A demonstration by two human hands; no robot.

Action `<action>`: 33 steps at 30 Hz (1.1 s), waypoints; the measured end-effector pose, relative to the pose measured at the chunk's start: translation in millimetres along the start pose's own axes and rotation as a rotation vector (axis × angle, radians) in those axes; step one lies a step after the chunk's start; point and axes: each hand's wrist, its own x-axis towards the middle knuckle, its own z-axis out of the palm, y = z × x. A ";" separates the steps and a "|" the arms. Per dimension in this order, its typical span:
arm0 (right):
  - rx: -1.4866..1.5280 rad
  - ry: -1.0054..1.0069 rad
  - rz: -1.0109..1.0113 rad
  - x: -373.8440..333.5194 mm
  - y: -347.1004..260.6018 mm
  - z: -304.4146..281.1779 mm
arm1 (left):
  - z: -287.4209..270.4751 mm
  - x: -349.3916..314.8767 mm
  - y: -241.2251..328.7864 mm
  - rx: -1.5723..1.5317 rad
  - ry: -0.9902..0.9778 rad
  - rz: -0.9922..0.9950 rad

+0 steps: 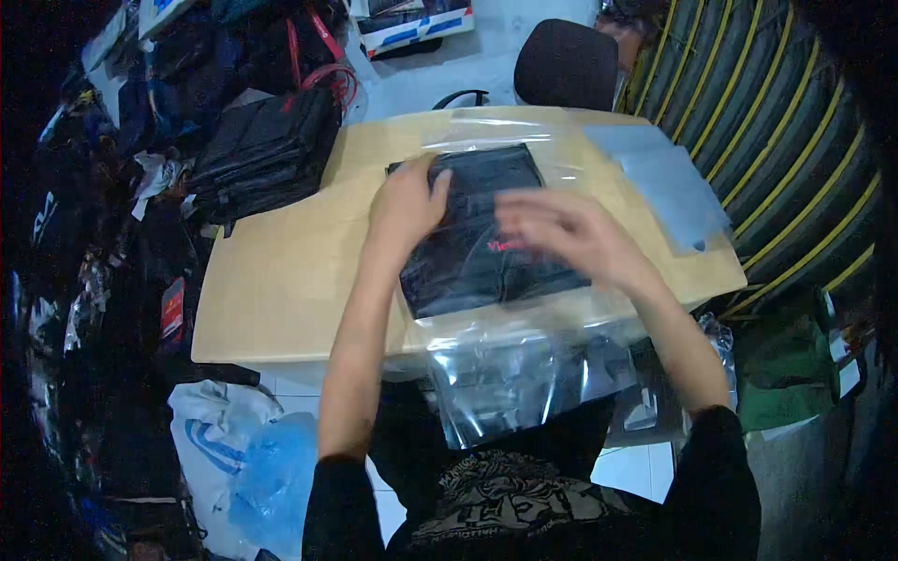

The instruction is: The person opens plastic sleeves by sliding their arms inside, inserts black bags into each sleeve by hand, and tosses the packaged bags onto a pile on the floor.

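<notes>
A flat, folded black fabric item (458, 271) with a small red print lies on the table in front of me. Clear plastic seems to cover it, and a loose clear plastic sheet or bag (505, 383) hangs over the table's near edge. My left hand (412, 201) rests on the item's upper left corner, thumb apart from the fingers. Over the item's right half is my right hand (580, 234), blurred by motion, its fingers stretched toward the left. Whether the right fingertips touch the plastic I cannot tell.
A stack of folded black items (267, 150) stands at the table's left far corner. Translucent plastic sleeves (669, 182) lie on the right side of the wooden table (271, 290). Beyond are a dark chair (566, 64) and tyres with yellow stripes (762, 122). Plastic bags (257, 467) sit below left.
</notes>
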 end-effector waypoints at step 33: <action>-0.873 0.390 -0.094 -20.1 121.6 -53.6 | 22.3 -81.6 6.1 -0.020 -0.088 -0.074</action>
